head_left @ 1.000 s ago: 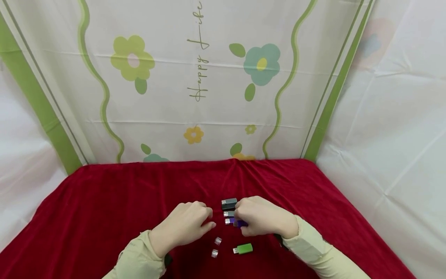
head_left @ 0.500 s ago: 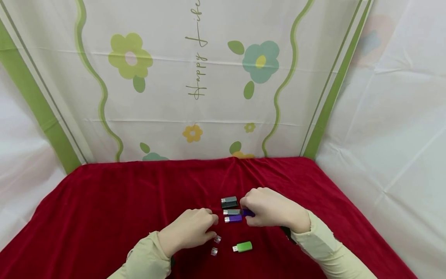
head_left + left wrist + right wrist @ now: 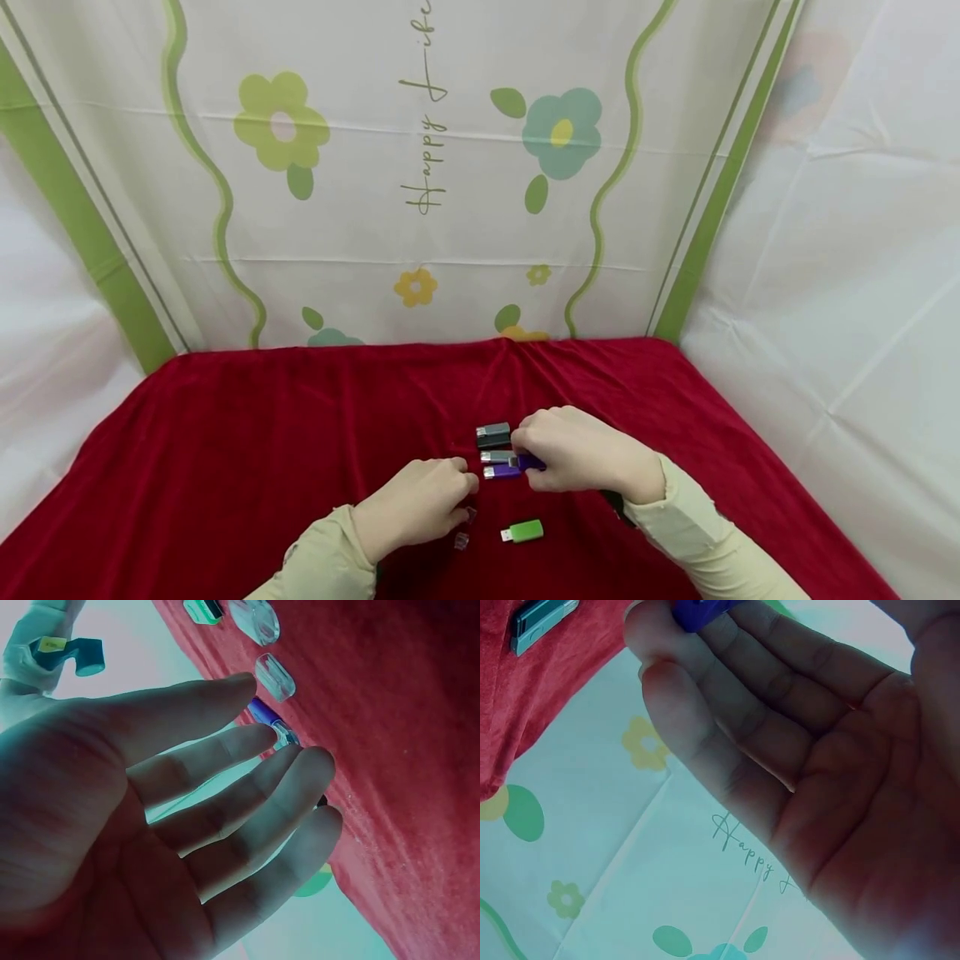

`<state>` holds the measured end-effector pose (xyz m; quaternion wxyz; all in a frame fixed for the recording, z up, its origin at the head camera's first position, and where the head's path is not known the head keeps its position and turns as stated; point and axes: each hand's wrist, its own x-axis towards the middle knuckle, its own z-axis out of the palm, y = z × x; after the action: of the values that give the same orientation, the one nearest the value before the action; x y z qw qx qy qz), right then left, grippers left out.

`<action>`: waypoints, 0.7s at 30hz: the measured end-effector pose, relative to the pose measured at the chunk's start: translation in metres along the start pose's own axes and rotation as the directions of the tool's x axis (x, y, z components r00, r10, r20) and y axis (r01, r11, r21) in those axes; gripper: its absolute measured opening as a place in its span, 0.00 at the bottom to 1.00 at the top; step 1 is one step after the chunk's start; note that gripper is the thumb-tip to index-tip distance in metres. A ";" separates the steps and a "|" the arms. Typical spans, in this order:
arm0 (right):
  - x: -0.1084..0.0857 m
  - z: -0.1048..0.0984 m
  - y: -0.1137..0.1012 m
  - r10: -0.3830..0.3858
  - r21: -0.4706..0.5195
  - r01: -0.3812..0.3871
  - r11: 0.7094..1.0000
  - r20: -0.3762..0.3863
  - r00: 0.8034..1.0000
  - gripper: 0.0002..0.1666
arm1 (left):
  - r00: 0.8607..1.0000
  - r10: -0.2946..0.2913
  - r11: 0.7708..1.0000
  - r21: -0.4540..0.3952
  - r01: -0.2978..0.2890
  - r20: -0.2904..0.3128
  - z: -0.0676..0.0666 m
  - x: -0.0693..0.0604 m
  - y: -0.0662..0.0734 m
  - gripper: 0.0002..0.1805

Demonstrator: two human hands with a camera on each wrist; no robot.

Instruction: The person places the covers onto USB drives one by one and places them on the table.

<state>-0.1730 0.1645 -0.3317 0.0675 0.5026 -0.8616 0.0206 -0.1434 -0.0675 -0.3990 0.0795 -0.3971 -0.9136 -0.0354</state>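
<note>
My right hand [image 3: 588, 450] pinches a purple USB stick [image 3: 531, 462], its metal end pointing left; the right wrist view catches only a corner of that purple body [image 3: 701, 610] at the fingertips. Just left of it lie a grey USB stick [image 3: 495, 457] and a second purple one [image 3: 501, 472], side by side on the cloth. My left hand [image 3: 418, 507] hovers beside two small clear caps [image 3: 462, 541], partly covering the farther one. In the left wrist view its fingers are loosely spread, holding nothing, with the clear cap [image 3: 275, 676] near the thumb.
Grey and black USB sticks [image 3: 492, 434] lie together at the far end of the row. Nearer me is a green USB stick [image 3: 525, 531]. Red velvet cloth [image 3: 262, 433] covers the table; white printed curtains [image 3: 360, 208] surround it.
The right hand has moved right and slightly away from me with the purple USB stick, uncovering the row. The left hand has come right and nearer to me, beside the clear caps.
</note>
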 end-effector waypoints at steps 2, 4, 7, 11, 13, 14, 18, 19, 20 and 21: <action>-0.001 -0.002 0.001 -0.001 0.000 0.001 1.000 -0.004 1.000 0.13 | 1.000 0.002 1.000 0.006 -0.002 -0.006 0.001 0.001 0.000 0.11; -0.001 -0.003 0.001 -0.006 0.000 0.006 1.000 -0.009 1.000 0.13 | 1.000 0.007 1.000 0.013 -0.007 0.001 0.000 0.002 0.001 0.10; -0.002 -0.005 0.002 -0.006 0.000 0.006 1.000 -0.014 1.000 0.12 | 1.000 0.025 0.999 0.023 -0.026 0.017 -0.004 0.004 0.003 0.10; -0.001 -0.006 0.003 0.004 0.011 -0.004 1.000 -0.020 1.000 0.10 | 0.998 0.066 0.995 0.067 -0.067 0.022 -0.005 0.007 0.003 0.13; -0.002 -0.006 0.003 0.006 0.017 -0.005 1.000 -0.029 1.000 0.10 | 0.996 0.083 0.992 0.098 -0.085 0.020 -0.005 0.009 0.003 0.14; -0.002 -0.006 0.003 0.004 0.020 -0.003 1.000 -0.033 0.999 0.11 | 0.996 0.090 0.989 0.114 -0.092 0.022 -0.005 0.009 0.002 0.15; -0.001 -0.006 0.003 -0.001 0.017 0.002 1.000 -0.043 0.999 0.12 | 0.993 0.117 0.980 0.158 -0.120 0.026 -0.004 0.013 0.002 0.16; -0.001 -0.005 0.004 -0.002 0.015 0.003 1.000 -0.044 0.999 0.12 | 0.992 0.125 0.978 0.168 -0.127 0.025 -0.003 0.014 0.002 0.16; -0.001 -0.005 0.004 -0.003 0.014 0.003 1.000 -0.044 0.999 0.12 | 0.991 0.132 0.975 0.176 -0.134 0.023 -0.002 0.015 0.002 0.16; -0.001 -0.004 0.004 -0.003 0.012 0.004 1.000 -0.044 0.999 0.12 | 0.990 0.137 0.973 0.182 -0.139 0.022 -0.001 0.016 0.002 0.16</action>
<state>-0.1758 0.1675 -0.3275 0.0833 0.5039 -0.8589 0.0369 -0.1522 -0.0549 -0.3952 0.1139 -0.4507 -0.8836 0.0561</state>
